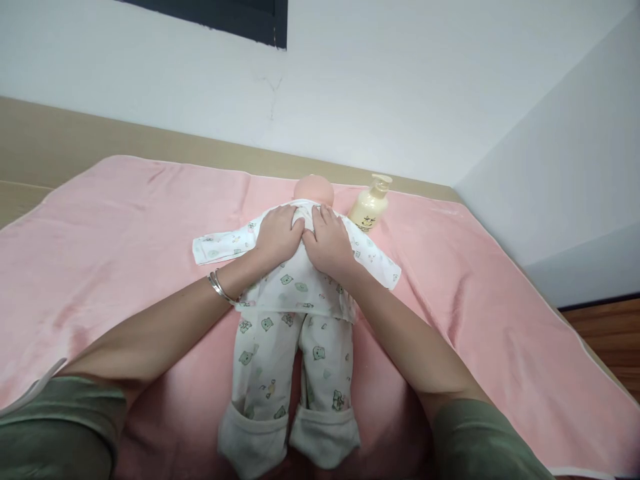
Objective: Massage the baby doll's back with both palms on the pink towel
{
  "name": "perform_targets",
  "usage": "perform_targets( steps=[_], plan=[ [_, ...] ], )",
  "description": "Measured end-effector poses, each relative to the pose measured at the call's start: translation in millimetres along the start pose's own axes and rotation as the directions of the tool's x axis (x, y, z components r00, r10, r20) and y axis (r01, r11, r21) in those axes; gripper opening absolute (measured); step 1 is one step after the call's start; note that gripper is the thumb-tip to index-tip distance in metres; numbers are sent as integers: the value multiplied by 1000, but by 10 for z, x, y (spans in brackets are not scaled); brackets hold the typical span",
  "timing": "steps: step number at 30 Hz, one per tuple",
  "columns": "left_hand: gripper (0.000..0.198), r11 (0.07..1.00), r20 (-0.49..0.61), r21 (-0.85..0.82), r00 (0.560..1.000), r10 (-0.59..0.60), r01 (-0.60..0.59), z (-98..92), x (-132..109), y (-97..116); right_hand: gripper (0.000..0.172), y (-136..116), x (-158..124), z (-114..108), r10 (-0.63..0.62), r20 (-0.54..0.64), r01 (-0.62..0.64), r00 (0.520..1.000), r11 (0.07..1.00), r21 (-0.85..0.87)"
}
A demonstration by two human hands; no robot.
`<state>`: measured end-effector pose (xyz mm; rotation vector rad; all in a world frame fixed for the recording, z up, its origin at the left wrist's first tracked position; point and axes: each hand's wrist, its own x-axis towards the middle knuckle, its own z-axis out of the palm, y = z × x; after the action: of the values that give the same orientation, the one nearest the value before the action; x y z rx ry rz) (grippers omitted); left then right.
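A baby doll point(314, 189) lies stretched out on a pink cloth, its head away from me. It wears a white printed top point(300, 287) with both sleeves spread sideways and matching trousers point(267, 360) with turned-up cuffs. On the left of the doll's upper body rests my left hand point(277, 233), flat, a silver bangle point(219, 287) on its wrist. My right hand point(330, 241) lies flat beside it on the right, the two thumbs almost touching. Neither hand grips anything. Which way the doll's face points I cannot tell.
A pale yellow pump bottle point(369, 205) stands right of the doll's head. The pink cloth point(165, 213) covers a wooden surface point(150, 137) that meets a white wall point(380, 80). A dark frame point(250, 20) is on the wall above.
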<state>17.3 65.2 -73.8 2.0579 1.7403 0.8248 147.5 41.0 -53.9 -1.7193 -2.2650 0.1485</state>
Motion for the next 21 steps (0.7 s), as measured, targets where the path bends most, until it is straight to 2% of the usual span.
perform_targets(
  steps=[6,12,17,19,21],
  plan=[
    [44,998,-5,52,1000,30,-30,-43,-36,43,65,72,39,13,0,6,0,1000,999,38],
    [35,979,142,162,985,101,-124,-220,-168,249,62,226,165,-90,-51,71,46,996,997,64],
    [39,996,176,85,984,-9,-6,-241,2,116,52,25,-35,-63,-53,-9,51,999,991,-122],
    [40,996,174,89,985,-13,-3,-219,61,59,49,-25,-102,-48,-88,-18,84,996,983,-165],
    [41,993,161,119,987,7,-27,-195,58,57,47,-2,-86,-53,-89,-11,87,996,987,-137]
  ],
)
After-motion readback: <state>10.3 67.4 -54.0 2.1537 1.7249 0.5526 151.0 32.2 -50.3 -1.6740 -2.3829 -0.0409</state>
